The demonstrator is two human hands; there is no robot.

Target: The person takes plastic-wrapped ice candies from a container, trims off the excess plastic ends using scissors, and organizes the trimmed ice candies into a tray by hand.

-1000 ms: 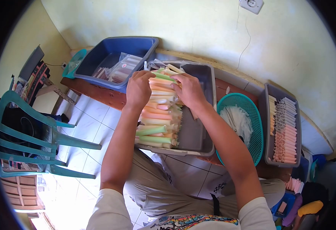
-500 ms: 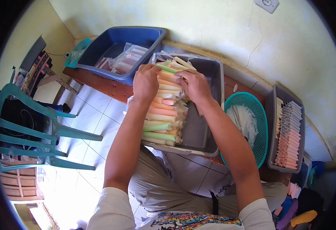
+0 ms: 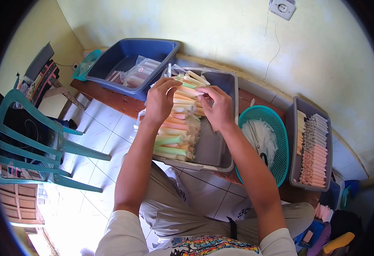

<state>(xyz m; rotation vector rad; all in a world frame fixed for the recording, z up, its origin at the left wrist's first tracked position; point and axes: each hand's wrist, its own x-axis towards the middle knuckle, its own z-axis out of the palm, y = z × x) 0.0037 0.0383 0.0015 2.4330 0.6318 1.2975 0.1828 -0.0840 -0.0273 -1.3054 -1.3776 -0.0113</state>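
A grey tub [image 3: 231, 128] in front of me holds a long stack of ice pops [image 3: 174, 132] in clear plastic tubes, pale orange, cream and green. Near the far end of the stack, my right hand [image 3: 216, 106] pinches the right end of a pale orange ice pop [image 3: 190, 90] between thumb and fingers. My left hand [image 3: 159, 102] is curled at the other end of that same ice pop, its fingertips partly hidden. Loose clear plastic [image 3: 176, 68] sticks up along the tub's back edge.
A blue tub [image 3: 97, 70] with packed bags stands at the left. On the right are a teal basket [image 3: 285, 149] holding plastic sleeves and scissors [image 3: 259, 147], and a grey crate [image 3: 294, 170] with rows of wrapped sticks. A green chair [image 3: 29, 151] stands on the left.
The view has shifted slightly, so the tubs sit a little further left. Both hands stay over the far end of the stack, and a pale orange ice pop now spans between them.
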